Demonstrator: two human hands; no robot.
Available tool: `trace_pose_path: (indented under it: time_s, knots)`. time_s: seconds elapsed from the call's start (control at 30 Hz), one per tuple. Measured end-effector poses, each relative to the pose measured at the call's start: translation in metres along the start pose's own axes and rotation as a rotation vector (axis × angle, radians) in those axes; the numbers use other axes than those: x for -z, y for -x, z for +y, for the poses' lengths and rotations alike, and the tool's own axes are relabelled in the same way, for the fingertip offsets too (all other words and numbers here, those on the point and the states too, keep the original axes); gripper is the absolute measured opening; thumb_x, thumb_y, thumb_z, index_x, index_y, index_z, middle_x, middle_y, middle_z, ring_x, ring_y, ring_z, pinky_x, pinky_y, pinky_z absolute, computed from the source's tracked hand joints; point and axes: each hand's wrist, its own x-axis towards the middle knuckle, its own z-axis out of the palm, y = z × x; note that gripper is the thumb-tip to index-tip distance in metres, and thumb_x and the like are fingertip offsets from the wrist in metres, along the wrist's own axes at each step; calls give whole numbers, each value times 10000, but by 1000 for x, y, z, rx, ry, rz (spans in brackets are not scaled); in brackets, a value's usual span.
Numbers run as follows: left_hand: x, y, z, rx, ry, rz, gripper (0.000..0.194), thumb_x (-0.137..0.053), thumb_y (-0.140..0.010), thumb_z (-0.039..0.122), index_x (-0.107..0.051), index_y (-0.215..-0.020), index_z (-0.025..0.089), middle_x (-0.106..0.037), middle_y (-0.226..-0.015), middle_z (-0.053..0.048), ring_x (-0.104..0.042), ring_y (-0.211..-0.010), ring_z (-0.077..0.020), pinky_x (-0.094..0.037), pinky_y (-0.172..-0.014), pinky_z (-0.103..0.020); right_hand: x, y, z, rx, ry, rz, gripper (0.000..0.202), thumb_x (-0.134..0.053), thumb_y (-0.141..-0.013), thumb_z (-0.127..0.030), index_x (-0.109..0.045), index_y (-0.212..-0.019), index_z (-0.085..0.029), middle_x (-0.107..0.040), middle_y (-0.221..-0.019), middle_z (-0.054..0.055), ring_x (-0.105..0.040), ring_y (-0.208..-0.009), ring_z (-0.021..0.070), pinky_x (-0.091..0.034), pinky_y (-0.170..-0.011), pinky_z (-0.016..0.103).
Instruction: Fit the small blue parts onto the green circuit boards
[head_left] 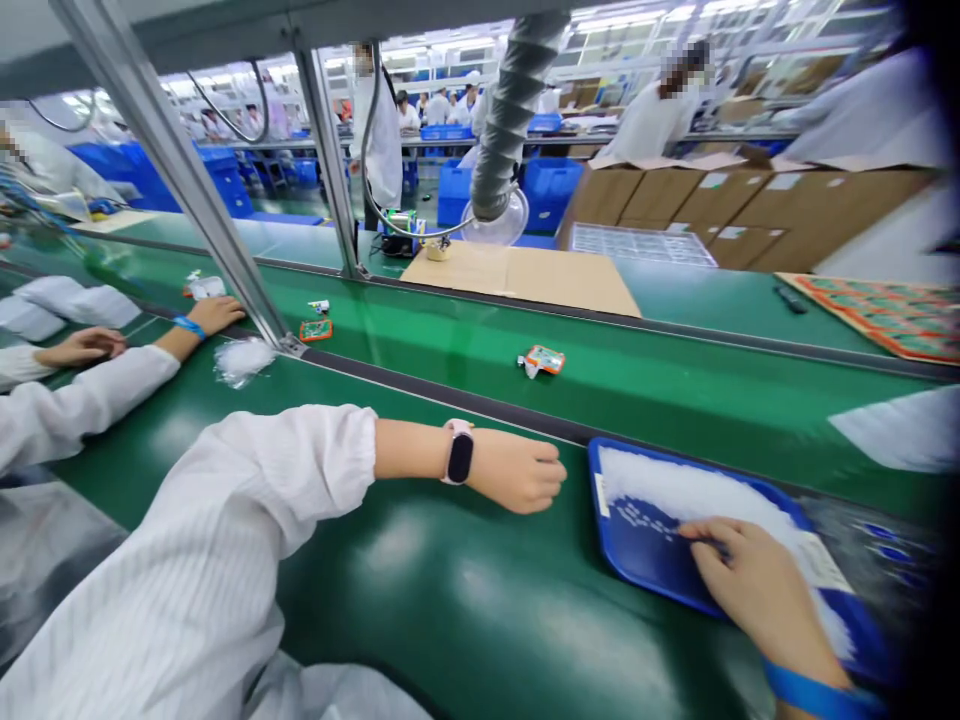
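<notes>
My left hand (517, 472), with a watch at its wrist, is curled into a fist above the green worktop, left of a blue tray (611, 555). Anything inside that fist is hidden from view. Over the tray, my right hand (750, 580) has thumb and forefinger pinched together beside small white pieces (637, 515) scattered on the tray's bottom. Whether a piece sits between the fingertips is too small to tell. A heap of white pieces (690, 485) fills the tray's far side. The right wrist wears a blue band.
Small orange-framed circuit boards (546, 360) lie on the green conveyor (435, 335) beyond the worktop. At left, a co-worker's hand (214, 315) rests near a clear plastic bag (244, 360). A metal post (187, 190) stands at the belt's edge. A grey duct (514, 110) hangs overhead.
</notes>
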Motion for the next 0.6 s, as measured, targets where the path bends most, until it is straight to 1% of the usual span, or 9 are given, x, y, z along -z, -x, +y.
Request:
trace_pose_path:
  time_s: [0.1,0.2,0.3,0.4,0.53,0.6]
  knots:
    - [5,-4,3,-38,-50,26,301,-389,-874,97,-677,-789,116,-653,-790,-111,-539,-785,-208,-316,-696,-337,1,-2,-4,9,-49,-9,176,-469,-603,-228,-627,-542,-277,-622,-635,75,-572,-633,276,-447,-647,453]
    - [5,-3,8,-63,-78,54,268,-430,-856,95,-678,-762,124,-647,-761,-109,-536,-766,-212,-289,-675,-344,4,-3,-10,-6,-68,-33,173,-477,-591,-245,-634,-524,-277,-625,-622,81,-577,-616,277,-448,-627,452]
    - [3,1,11,-69,-86,54,260,-443,-851,96,-676,-742,135,-646,-743,-105,-529,-739,-205,-275,-662,-344,4,-4,-12,6,-72,-24,167,-480,-579,-239,-632,-525,-279,-620,-621,91,-575,-612,285,-443,-622,463]
    - [3,5,12,-64,-97,40,263,-441,-852,95,-676,-744,141,-649,-744,-106,-535,-759,-210,-278,-658,-344,1,-3,-8,22,-77,-11,163,-481,-585,-236,-622,-524,-289,-612,-615,85,-571,-606,281,-439,-621,464]
    - [6,10,14,-71,-105,25,276,-430,-848,84,-681,-747,135,-650,-742,-116,-548,-779,-215,-304,-666,-348,-3,-3,-3,19,-75,-2,143,-481,-600,-276,-603,-526,-286,-604,-612,84,-562,-614,284,-434,-625,464]
    - [7,12,15,-71,-107,31,276,-432,-845,79,-682,-742,134,-650,-740,-117,-552,-780,-214,-318,-672,-348,-1,-5,-7,13,-71,9,125,-481,-600,-286,-592,-541,-279,-599,-614,89,-553,-611,285,-430,-626,466]
